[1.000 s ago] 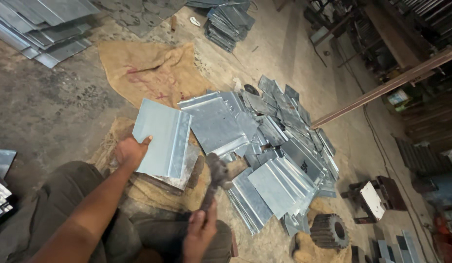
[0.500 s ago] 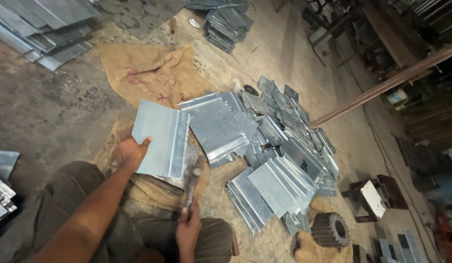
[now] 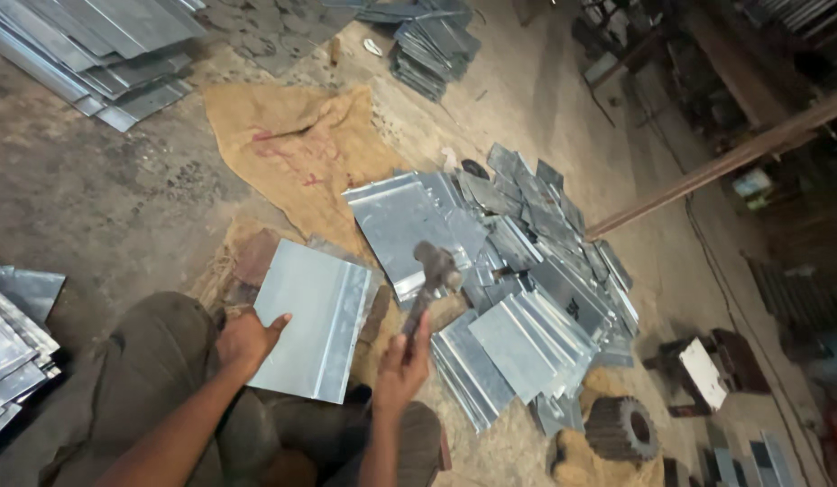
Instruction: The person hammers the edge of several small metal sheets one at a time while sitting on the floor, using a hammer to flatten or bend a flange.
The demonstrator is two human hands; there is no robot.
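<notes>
My left hand (image 3: pixel 245 341) grips the near left edge of a rectangular galvanised metal sheet (image 3: pixel 312 317) with a folded ridge along its right side. The sheet lies tilted over my knees and a burlap-covered block. My right hand (image 3: pixel 403 365) holds the handle of a hammer (image 3: pixel 429 275), whose dark head is raised just right of the sheet. A heap of similar folded sheets (image 3: pixel 518 271) spreads over the floor to the right.
A burlap sack (image 3: pixel 297 149) lies on the concrete floor ahead. Stacks of metal strips (image 3: pixel 103 54) sit at the top left, another stack (image 3: pixel 436 45) at top centre, more (image 3: pixel 8 343) at the left edge. A long rusty bar (image 3: pixel 725 158) slants right; a toothed gear (image 3: pixel 621 431) lies bottom right.
The hammer has swung down low by my knee and come up again, its head now raised beside the sheet. The left hand has kept its hold on the sheet.
</notes>
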